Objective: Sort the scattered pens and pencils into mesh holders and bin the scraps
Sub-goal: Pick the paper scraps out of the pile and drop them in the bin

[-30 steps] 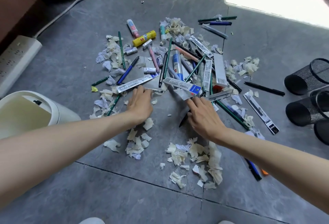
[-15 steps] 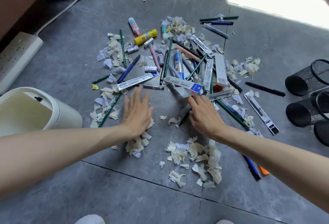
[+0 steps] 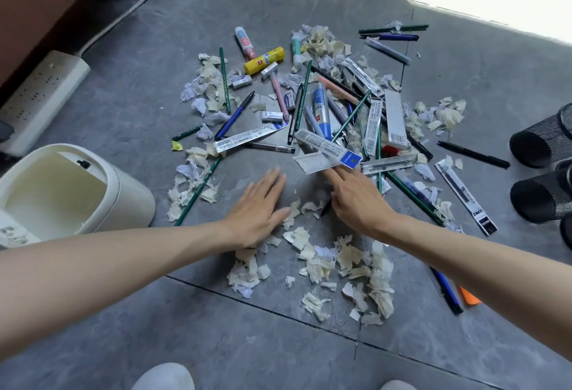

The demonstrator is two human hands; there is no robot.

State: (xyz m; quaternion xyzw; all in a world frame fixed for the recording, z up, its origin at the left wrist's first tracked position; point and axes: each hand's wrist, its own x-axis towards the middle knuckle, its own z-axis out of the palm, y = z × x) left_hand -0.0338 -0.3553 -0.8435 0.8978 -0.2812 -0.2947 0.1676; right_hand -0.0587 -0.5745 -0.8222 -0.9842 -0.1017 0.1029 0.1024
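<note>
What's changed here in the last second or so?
The left hand opened flat and slid back toward the person, nudging paper scraps toward the right hand, which barely moved. Nothing was picked up; pens, bin and holders stayed put.

My right grip (image 3: 356, 200) covers most of a black pen (image 3: 325, 208); whether it holds that pen I cannot tell. The right edge cuts off the mesh holders (image 3: 544, 139), the left edge the bin (image 3: 133, 200). Print on the refill packets (image 3: 247, 139) is too small to read.
</note>
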